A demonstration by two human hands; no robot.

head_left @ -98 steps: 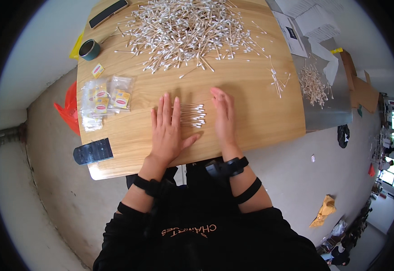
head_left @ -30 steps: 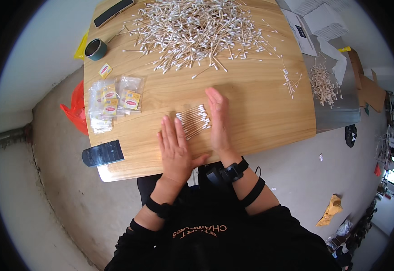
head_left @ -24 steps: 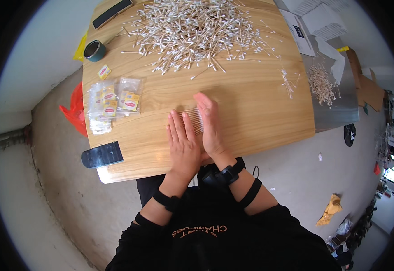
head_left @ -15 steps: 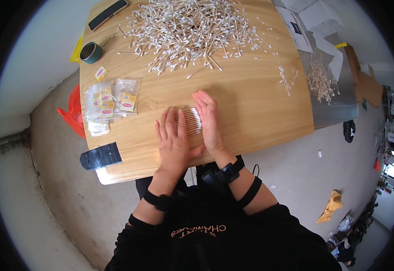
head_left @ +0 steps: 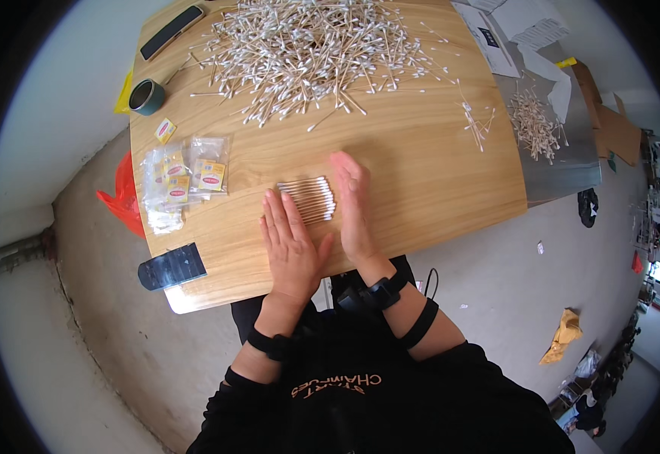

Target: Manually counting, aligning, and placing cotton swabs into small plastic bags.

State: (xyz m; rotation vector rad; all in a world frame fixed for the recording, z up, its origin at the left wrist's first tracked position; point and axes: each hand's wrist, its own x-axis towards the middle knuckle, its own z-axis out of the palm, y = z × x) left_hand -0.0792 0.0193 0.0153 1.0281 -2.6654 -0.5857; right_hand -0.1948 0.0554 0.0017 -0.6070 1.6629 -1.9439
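Note:
A row of cotton swabs (head_left: 312, 200) lies side by side on the wooden table, white tips lined up at both ends. My left hand (head_left: 290, 240) rests at the row's left end with fingers stretched out, covering some of the left tips. On the other side my right hand (head_left: 353, 204) stands on its edge, fingers straight, slightly apart from the right tips. Neither hand grips anything. Beyond them spreads a large loose pile of cotton swabs (head_left: 307, 53).
Clear plastic bags with yellow labels (head_left: 186, 178) lie left of my hands. Nearby are a dark flat case (head_left: 172, 266), a teal cup (head_left: 147, 97) and a phone (head_left: 172, 32). More swabs (head_left: 534, 125) lie on a metal surface at right.
My left hand has drawn back a little and uncovered more of the row. My right hand has shifted slightly away from the right tips.

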